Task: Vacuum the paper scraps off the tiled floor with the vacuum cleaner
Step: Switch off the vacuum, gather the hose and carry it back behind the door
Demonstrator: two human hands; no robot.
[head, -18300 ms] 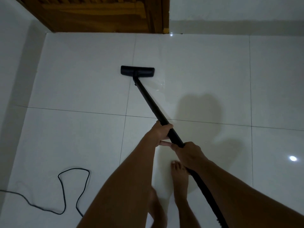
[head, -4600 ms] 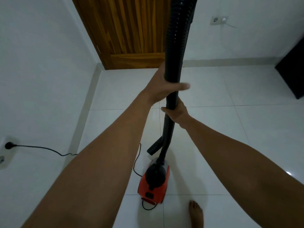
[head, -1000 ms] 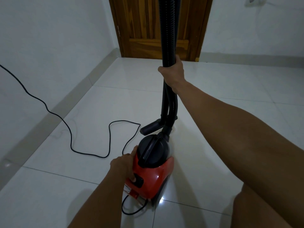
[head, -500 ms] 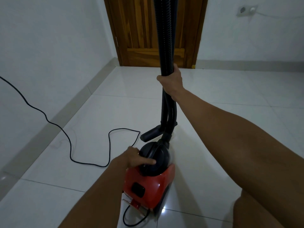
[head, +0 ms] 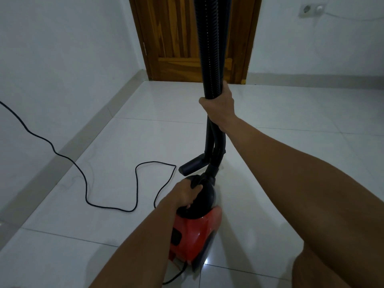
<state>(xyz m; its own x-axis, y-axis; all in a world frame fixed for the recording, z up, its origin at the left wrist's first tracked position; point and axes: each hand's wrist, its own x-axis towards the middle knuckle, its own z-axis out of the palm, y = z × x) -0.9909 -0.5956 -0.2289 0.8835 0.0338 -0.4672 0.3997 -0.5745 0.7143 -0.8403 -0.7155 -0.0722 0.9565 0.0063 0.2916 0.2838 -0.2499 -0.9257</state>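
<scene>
- Right hand [head: 219, 107]: fist closed around the black hose [head: 211, 48] and wand, both held upright together, about chest-high in the head view.
- Left hand [head: 187, 193]: fingers curled over the handle on the black top of the vacuum cleaner [head: 195, 225]; grip closed on it.
- Vacuum cleaner: red body with black dome, sitting on the tiled floor [head: 291, 125], directly under the left hand, near the bottom centre of the view.
- Floor nozzle [head: 192, 166]: black, at the lower end of the wand, just beyond the vacuum body; whether it touches the tile cannot be told.
- Power cord [head: 116, 206]: black, comes down across the left wall, loops over the tiles to the left of the vacuum; a further stretch shows at the rear of the body.
- Wooden door [head: 178, 38]: at the far wall, behind the hose.
- Wall socket [head: 311, 9]: upper right, on the white wall.
- Paper scraps: none can be made out on the visible tiles.
</scene>
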